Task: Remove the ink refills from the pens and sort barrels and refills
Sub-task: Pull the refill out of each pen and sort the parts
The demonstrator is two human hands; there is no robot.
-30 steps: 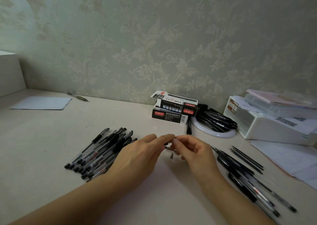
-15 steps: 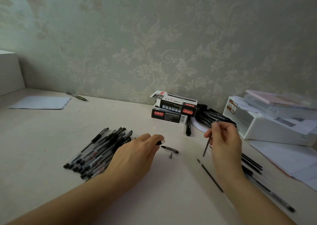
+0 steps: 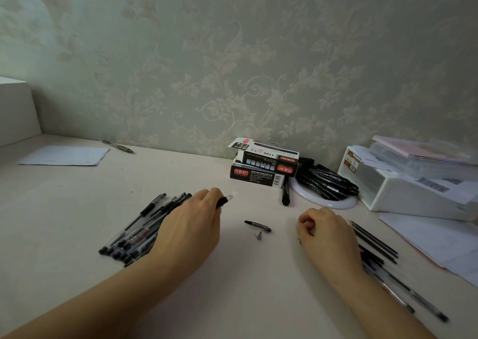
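Your two forearms enter from the bottom edge and reach over the desk (image 3: 77, 209). Your left hand (image 3: 188, 224) lies palm down over the near end of the pen pile (image 3: 139, 230), its fingers curled around a barrel (image 3: 224, 200) whose clear end and black grip stick out past the fingertips, above the desk. Your right hand (image 3: 328, 235) rests on the desk to the right, fingers curled inward loosely; you hold nothing visible in it, though the palm side is hidden. Just right of that hand lie the refills (image 3: 372, 240), thin black rods side by side, and nearer to you a few more pens (image 3: 413, 300), blurred, trail toward the bottom right corner. Between your hands, apart from both, a cap (image 3: 258, 226) lies flat on the desk with a small grey tip (image 3: 259, 235) touching or just beside its near side. Farther back, one black marker (image 3: 285, 195) lies alone in front of two stacked boxes (image 3: 263, 165), the upper with its flap open. Right of them a white ring (image 3: 326, 204) carries a heap of markers (image 3: 326, 180). A white bin (image 3: 408, 191) with papers on it stands at the far right, loose sheets (image 3: 434, 237) before it. At far left lie a paper (image 3: 64, 155) and a pen (image 3: 117, 146) near the wall (image 3: 232, 54).
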